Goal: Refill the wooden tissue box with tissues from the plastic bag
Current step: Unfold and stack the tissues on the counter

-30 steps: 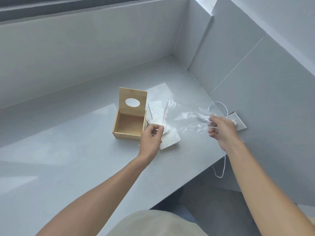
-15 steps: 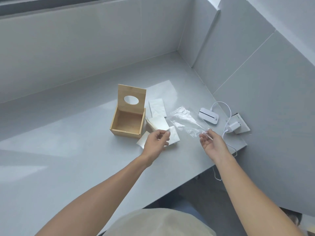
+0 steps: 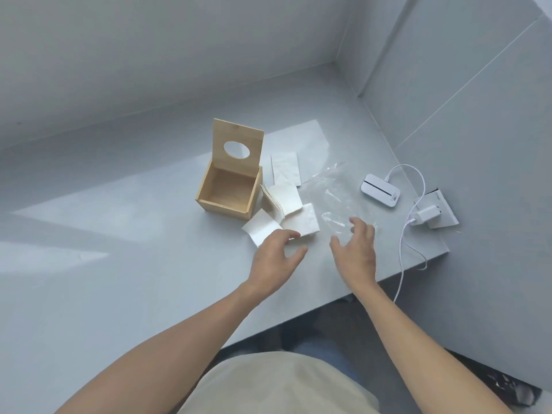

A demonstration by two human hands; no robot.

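Note:
The wooden tissue box stands on the grey counter, hinged lid raised with its oval hole showing, inside bare. Several white folded tissues lie scattered just right of the box. The clear plastic bag lies flat and crumpled on the counter to their right. My left hand hovers with fingers spread, fingertips at the near edge of the tissues. My right hand is spread open over the bag's near end, holding nothing.
A small white device with a white cable sits right of the bag, beside a charger plugged into a wall socket. Grey walls close the back and right. The counter edge runs just below my hands.
The bag was held up between both hands, then lowered and let go. It now lies on the counter. Both hands have opened and my left hand has reached toward the tissues.

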